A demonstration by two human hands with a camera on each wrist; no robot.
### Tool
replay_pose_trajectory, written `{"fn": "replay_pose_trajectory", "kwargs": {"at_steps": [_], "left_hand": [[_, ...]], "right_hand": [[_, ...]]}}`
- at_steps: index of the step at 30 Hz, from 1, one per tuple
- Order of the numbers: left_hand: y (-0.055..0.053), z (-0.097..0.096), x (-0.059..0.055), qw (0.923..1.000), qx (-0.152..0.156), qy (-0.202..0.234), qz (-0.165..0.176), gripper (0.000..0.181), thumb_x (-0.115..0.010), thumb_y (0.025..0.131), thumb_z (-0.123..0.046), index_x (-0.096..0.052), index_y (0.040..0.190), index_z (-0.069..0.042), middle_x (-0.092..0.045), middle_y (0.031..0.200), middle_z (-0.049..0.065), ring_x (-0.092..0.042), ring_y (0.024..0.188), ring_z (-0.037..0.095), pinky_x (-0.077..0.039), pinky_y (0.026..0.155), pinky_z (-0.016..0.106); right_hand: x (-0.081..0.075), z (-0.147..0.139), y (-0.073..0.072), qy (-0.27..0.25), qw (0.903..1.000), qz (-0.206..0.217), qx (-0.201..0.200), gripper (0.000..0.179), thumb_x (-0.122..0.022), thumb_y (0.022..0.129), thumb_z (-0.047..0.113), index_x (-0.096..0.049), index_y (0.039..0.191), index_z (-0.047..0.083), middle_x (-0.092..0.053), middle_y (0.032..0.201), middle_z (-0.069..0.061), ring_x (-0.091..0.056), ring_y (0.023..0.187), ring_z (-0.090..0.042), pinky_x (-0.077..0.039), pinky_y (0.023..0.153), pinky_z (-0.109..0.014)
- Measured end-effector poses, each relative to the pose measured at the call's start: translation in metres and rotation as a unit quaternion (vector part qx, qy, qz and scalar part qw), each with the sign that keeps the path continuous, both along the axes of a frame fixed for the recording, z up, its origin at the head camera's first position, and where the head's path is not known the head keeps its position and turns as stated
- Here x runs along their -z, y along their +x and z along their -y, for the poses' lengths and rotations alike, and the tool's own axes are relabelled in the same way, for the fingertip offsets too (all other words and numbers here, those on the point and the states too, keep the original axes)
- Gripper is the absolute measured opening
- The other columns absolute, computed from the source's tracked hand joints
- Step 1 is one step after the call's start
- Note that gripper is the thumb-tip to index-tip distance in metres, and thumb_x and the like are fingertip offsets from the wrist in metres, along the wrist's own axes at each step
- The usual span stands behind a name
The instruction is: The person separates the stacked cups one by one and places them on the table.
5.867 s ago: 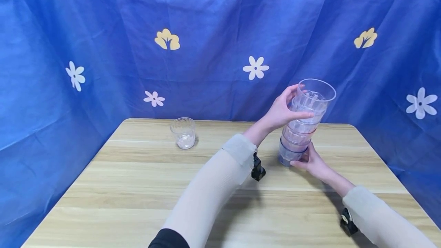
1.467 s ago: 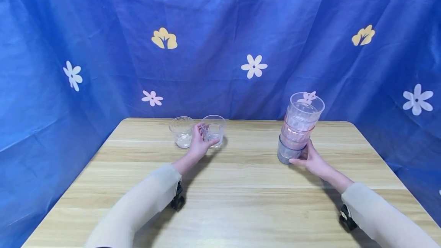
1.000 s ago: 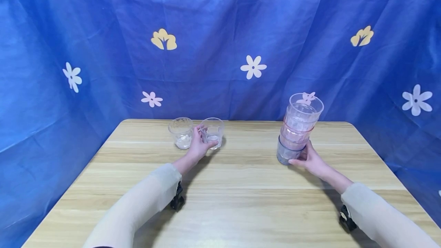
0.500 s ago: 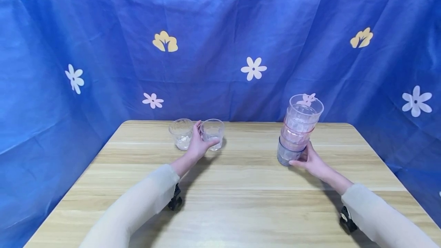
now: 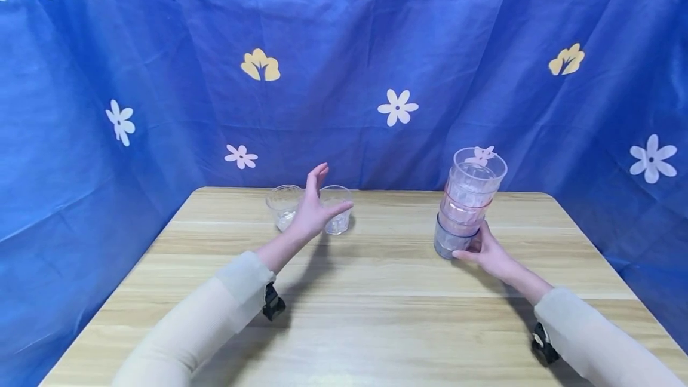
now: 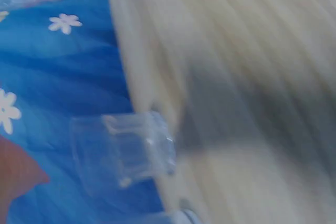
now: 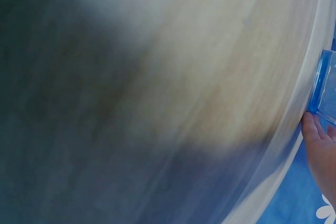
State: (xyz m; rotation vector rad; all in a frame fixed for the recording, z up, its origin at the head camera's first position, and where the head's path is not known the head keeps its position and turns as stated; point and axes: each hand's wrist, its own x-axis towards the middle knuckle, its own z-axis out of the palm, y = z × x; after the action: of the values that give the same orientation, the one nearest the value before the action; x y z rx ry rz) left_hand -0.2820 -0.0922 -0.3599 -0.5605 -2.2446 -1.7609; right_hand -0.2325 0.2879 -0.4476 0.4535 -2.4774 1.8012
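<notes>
My left hand [image 5: 309, 214] is raised over two clear plastic cups, its thumb and fingers spread with nothing between them. Partly behind it, the right-hand cup [image 5: 338, 223] stands upright beside the other cup [image 5: 280, 200]. The left wrist view shows the nearer clear cup [image 6: 131, 148] just past the thumb. At the right, my right hand [image 5: 494, 255] grips the blue-tinted cup [image 5: 449, 245] at the bottom of a nested stack. Above it sit a pinkish cup [image 5: 461, 214] and clear cups [image 5: 475, 178]. The right wrist view catches my fingers at the blue base [image 7: 319, 85].
A pale wood-grain table [image 5: 376, 315] carries everything. Behind it and along both sides hangs a blue cloth [image 5: 344, 46] printed with flowers. The cup stack is tall and leans slightly right in the head view. Table surface separates the stack from the two cups.
A clear cup came off the stack's top and was set beside the single cup by my left hand. That hand has since let go and risen. My right hand stays on the stack.
</notes>
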Motion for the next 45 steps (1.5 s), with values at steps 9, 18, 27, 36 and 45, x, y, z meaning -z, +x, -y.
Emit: {"fn": "replay_pose_trajectory", "kwargs": {"at_steps": [9,18,27,36,45], "left_hand": [[0.009,-0.039,-0.020,0.9944,0.100,0.034,-0.011,0.088,-0.079,0.077,0.002,-0.027,0.147,-0.007,-0.035,0.151,0.012,-0.028,0.141,0.022,-0.022,0.114,0.044],[0.003,-0.088,-0.028,0.9885,0.150,0.006,-0.019,0.085,-0.082,0.077,-0.005,-0.032,0.146,-0.009,-0.044,0.146,0.007,-0.038,0.135,0.017,-0.033,0.109,0.044],[-0.011,-0.133,-0.026,0.9848,0.171,0.033,0.004,0.086,-0.084,0.075,-0.005,-0.034,0.145,-0.012,-0.048,0.141,0.006,-0.044,0.131,0.019,-0.038,0.105,0.043],[-0.018,-0.160,-0.023,0.9822,0.184,0.036,0.012,0.082,-0.084,0.074,-0.006,-0.039,0.143,-0.015,-0.052,0.139,-0.001,-0.044,0.132,0.018,-0.039,0.103,0.041],[-0.013,-0.176,-0.030,0.9783,0.207,0.010,0.013,0.085,-0.084,0.075,-0.007,-0.038,0.145,-0.013,-0.049,0.143,0.003,-0.042,0.133,0.012,-0.038,0.105,0.040]], "right_hand": [[0.001,-0.001,0.000,0.004,1.0000,0.006,0.003,0.081,-0.069,0.084,-0.009,-0.012,0.141,-0.007,-0.039,0.134,-0.042,-0.045,0.120,-0.053,-0.044,0.091,-0.017],[0.003,-0.001,0.000,-0.002,1.0000,0.000,-0.002,0.081,-0.069,0.083,-0.010,-0.012,0.140,-0.008,-0.040,0.132,-0.043,-0.045,0.119,-0.053,-0.045,0.091,-0.018],[0.004,0.001,-0.001,-0.003,0.9999,0.001,-0.010,0.082,-0.069,0.084,-0.009,-0.011,0.142,-0.007,-0.039,0.133,-0.042,-0.045,0.120,-0.053,-0.045,0.091,-0.018],[0.004,-0.001,-0.003,-0.009,0.9999,-0.009,-0.011,0.083,-0.068,0.083,-0.012,-0.010,0.141,-0.006,-0.039,0.134,-0.042,-0.044,0.120,-0.050,-0.045,0.092,-0.019],[0.005,-0.003,-0.005,-0.009,0.9998,-0.013,-0.014,0.083,-0.068,0.082,-0.012,-0.010,0.141,-0.005,-0.038,0.135,-0.042,-0.044,0.121,-0.049,-0.044,0.092,-0.018]]}}
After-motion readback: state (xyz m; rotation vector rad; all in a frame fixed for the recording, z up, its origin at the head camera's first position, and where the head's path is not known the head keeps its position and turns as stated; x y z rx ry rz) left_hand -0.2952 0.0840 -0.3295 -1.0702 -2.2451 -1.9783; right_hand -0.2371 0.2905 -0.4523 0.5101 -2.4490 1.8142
